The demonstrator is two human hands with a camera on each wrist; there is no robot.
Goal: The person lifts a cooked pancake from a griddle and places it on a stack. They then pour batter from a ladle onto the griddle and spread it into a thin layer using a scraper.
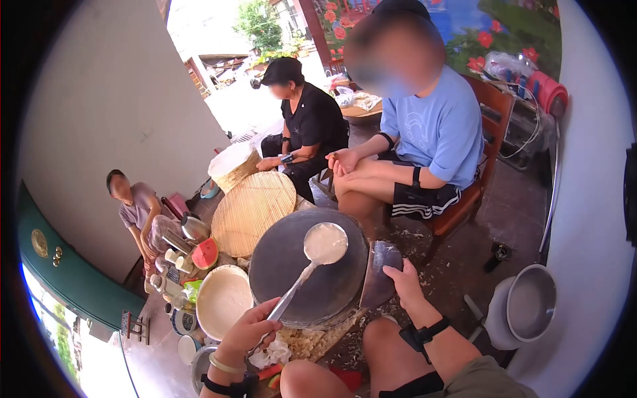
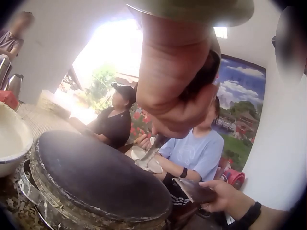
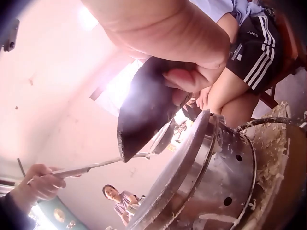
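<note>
My left hand (image 1: 254, 330) grips the handle of a metal ladle (image 1: 286, 297). The ladle's bowl holds pale batter (image 1: 326, 244) and hangs over a round dark griddle (image 1: 279, 265). In the right wrist view the griddle's metal drum base (image 3: 225, 172) shows, with holes in its side. My right hand (image 1: 408, 288) pinches a dark, flat scraper (image 1: 381, 273) with a curved edge, thumb on its near face. The scraper is held at the griddle's right edge, and the right wrist view shows its blade (image 3: 144, 110) upright above the rim. A wide basin (image 1: 225, 305) of pale batter stands left of the griddle.
Beyond the griddle lies a round slatted mat (image 1: 255, 212), with a watermelon piece (image 1: 206, 253) and a kettle (image 1: 194, 227) to its left. A person in blue (image 1: 431, 126) sits close behind the griddle; two others sit farther off. A metal bowl (image 1: 532, 304) stands at right.
</note>
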